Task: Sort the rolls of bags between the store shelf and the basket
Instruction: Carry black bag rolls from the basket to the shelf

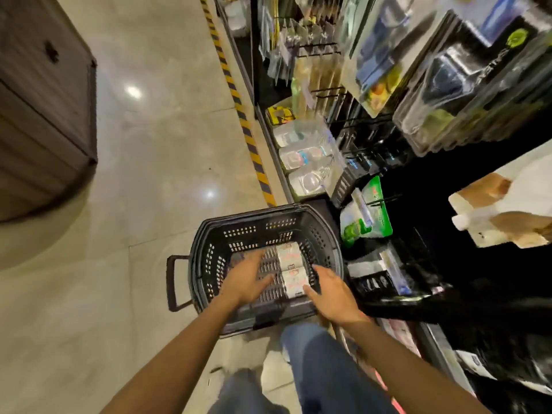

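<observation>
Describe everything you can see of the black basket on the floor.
Black plastic basket with perforated walls, slotted bottom and a loop handle at one end. It stands on the tiled floor beside the store shelf. Two white rolls of bags lie end to end inside; the left hand and right hand reach in.

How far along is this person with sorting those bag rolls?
Done: a far roll and a near roll lie in the basket, by its right wall. In hand: the right hand reaches at the near roll, the left hand is spread open beside them; neither grips yet. Left: I cannot tell which rolls belong on the shelf, whose goods are blurred.
</observation>
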A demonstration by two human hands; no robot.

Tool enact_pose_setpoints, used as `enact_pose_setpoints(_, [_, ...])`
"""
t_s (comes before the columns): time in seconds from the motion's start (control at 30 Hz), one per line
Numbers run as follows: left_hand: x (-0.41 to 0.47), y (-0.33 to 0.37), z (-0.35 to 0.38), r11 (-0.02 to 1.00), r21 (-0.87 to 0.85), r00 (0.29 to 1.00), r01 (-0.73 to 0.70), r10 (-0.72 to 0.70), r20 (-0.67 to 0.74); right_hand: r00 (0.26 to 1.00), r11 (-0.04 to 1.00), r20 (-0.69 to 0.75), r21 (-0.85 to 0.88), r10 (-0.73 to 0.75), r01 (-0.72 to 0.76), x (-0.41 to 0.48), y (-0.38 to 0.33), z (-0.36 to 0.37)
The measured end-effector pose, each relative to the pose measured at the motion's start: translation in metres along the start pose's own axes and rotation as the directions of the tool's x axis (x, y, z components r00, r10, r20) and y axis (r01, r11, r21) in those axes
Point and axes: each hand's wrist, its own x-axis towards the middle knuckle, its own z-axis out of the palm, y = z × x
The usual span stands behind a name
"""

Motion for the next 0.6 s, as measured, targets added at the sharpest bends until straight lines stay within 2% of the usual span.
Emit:
enact_pose_setpoints(0.17, [0.064,-0.009,0.031,0.994,-0.043,0.995,0.099,-0.099,0.009,0.993,0.999,0.117,-0.044,-0.01,0.015,0.074,0.035,0.011])
enact_pose_setpoints(0.4, [0.181,-0.063,0.094,0.986,-0.037,0.986,0.162,-0.16,0.04,0.975,0.991,0.221,-0.131,0.002,0.028,0.183,0.086,0.086])
enact_pose_setpoints(0.6, [0.276,-0.133,0.168,0.966,0.001,0.96,0.259,-0.257,0.114,0.967,0.986,0.216,-0.119,0.136,-0.112,0.265,0.14,0.174])
